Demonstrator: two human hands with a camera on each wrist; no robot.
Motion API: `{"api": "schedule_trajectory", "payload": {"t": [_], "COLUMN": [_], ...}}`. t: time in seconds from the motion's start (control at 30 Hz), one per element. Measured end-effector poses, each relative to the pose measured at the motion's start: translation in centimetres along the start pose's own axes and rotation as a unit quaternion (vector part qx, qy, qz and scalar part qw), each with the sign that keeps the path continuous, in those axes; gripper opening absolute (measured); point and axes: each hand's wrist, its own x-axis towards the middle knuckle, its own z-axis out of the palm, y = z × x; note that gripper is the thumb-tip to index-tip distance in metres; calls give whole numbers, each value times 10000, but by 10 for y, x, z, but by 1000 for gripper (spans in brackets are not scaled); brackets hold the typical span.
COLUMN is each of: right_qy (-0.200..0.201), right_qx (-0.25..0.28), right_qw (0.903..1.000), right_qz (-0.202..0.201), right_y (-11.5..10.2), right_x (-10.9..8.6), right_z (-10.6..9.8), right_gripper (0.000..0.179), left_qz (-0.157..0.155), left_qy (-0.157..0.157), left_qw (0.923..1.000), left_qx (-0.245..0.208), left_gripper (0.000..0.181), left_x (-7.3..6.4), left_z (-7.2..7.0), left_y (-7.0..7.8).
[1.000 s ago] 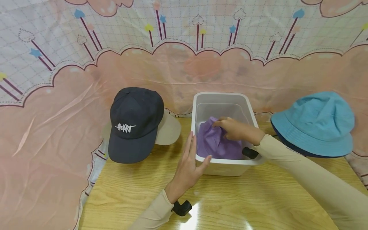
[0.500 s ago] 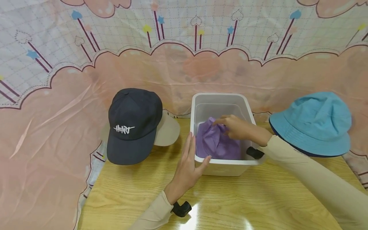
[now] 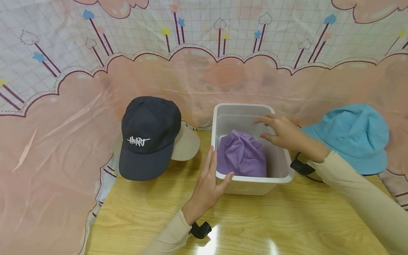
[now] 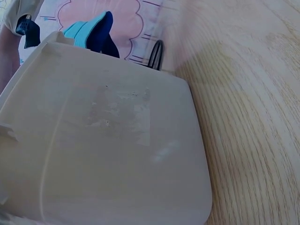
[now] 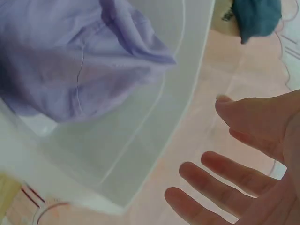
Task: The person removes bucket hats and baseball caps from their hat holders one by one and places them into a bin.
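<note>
Purple hat (image 3: pixel 243 154) rumpled inside white bin (image 3: pixel 248 187), on bin floor toward its near left part. Left hand (image 3: pixel 208 186) at bin's near left corner, fingers straight along left side, thumb at front rim. Right hand (image 3: pixel 283 132) over bin's right side, well apart from hat, fingers spread, slightly bent, grasping nothing. Dark cap (image 3: pixel 149 124), white HEART lettering, left of bin; beige cap (image 3: pixel 186 143) partly behind it, nearer bin. Light-blue bucket hat (image 3: pixel 358 131) right of bin. Wooden table (image 3: pixel 153 212) under bin, patterned cloth (image 3: pixel 191 81) behind.
</note>
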Motion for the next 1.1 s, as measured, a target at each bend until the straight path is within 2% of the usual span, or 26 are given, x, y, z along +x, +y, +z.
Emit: {"api": "schedule_trajectory", "payload": {"t": [0.3, 0.47, 0.63, 0.93, 1.1], "right_qy": [647, 704, 757, 1116, 1082], "right_qx": [-303, -365, -566, -765, -881], "right_qw": [9973, 9961, 9949, 9889, 9872], "right_qz": [173, 398, 348, 621, 772], "right_y": [9, 11, 13, 19, 23], "right_x": [-16, -24, -33, -47, -54], "right_z": [-23, -33, -40, -51, -57], "right_gripper": [46, 48, 50, 56, 58], "left_qz": [-54, -56, -90, -82, -54], "left_qy": [-82, -93, -102, -57, -35], "left_qw": [9999, 9999, 9999, 9999, 10000], "left_qx": [51, 78, 57, 54, 54], "left_gripper": [81, 81, 81, 80, 80], "left_x": [2, 2, -1, 0, -1], "left_z": [-2, -3, -2, -1, -1], "left_y": [0, 0, 2, 3, 2]}}
